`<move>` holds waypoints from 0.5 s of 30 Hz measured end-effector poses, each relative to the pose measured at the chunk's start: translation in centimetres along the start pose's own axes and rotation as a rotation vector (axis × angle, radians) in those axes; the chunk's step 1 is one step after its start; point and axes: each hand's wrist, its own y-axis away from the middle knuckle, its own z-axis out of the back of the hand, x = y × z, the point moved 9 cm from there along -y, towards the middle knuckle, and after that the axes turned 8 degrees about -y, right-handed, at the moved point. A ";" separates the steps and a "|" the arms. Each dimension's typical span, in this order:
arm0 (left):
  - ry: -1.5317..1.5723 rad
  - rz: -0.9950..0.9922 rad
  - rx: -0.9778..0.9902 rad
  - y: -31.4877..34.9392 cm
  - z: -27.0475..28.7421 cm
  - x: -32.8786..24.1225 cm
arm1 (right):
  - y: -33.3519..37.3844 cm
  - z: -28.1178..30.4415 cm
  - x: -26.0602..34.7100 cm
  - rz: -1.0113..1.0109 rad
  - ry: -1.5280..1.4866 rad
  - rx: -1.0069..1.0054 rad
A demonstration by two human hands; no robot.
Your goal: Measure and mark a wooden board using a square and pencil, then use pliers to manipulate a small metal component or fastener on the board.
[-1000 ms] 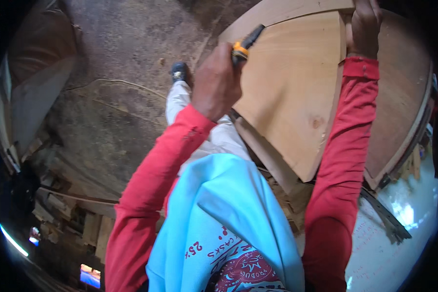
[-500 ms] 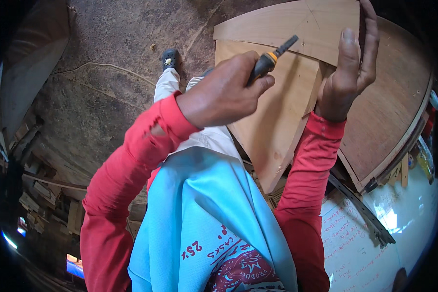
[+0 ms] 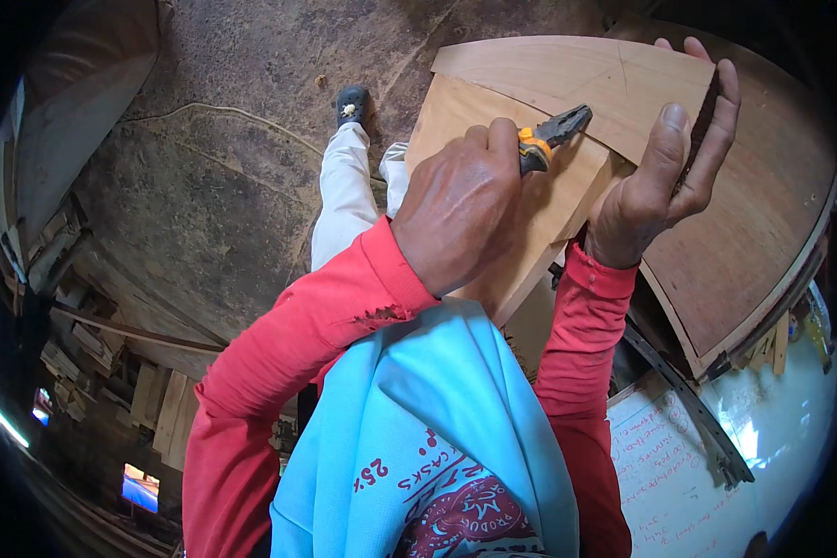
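Observation:
My left hand point(image 3: 465, 200) is closed round the orange-and-black handles of a pair of pliers point(image 3: 564, 126). The jaws point up and right, over the edge of a curved pale wooden board point(image 3: 567, 73). My right hand point(image 3: 656, 172) grips this board at its right end, thumb on the top face and fingers round the dark end edge. Beneath it lies a thicker pale wooden piece point(image 3: 446, 113), partly covered by my left hand. Whether the jaws touch the board or hold anything is hard to tell.
A large brown rounded wooden panel point(image 3: 735, 223) stands at the right. Below it are a dark metal rail point(image 3: 688, 409) and a white board with red writing point(image 3: 646, 474). Wood offcuts point(image 3: 163, 409) lie at the lower left. A cord point(image 3: 205, 108) crosses the floor near a dark clog point(image 3: 352, 104).
My left hand has turned the pliers, and their jaws now show broadside and sit closer to the curved board's edge. The board appears lower in view, with my right hand still on it.

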 end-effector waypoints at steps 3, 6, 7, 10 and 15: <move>0.038 0.031 0.035 0.3 -0.2 0.6 | 0.5 0.4 -0.2 0.015 -0.003 0.005; 0.257 0.071 0.185 -0.1 -1.0 1.1 | 0.5 0.6 -0.1 0.022 0.003 0.013; 0.262 0.072 0.182 -0.2 -0.8 1.2 | 0.5 0.7 -0.2 0.013 0.020 0.008; 0.414 0.131 0.259 -0.3 -1.8 2.0 | 0.5 0.6 -0.4 0.022 0.016 0.024; 0.885 0.359 0.583 1.0 -5.1 2.3 | 0.4 0.6 -0.3 -0.001 0.017 0.005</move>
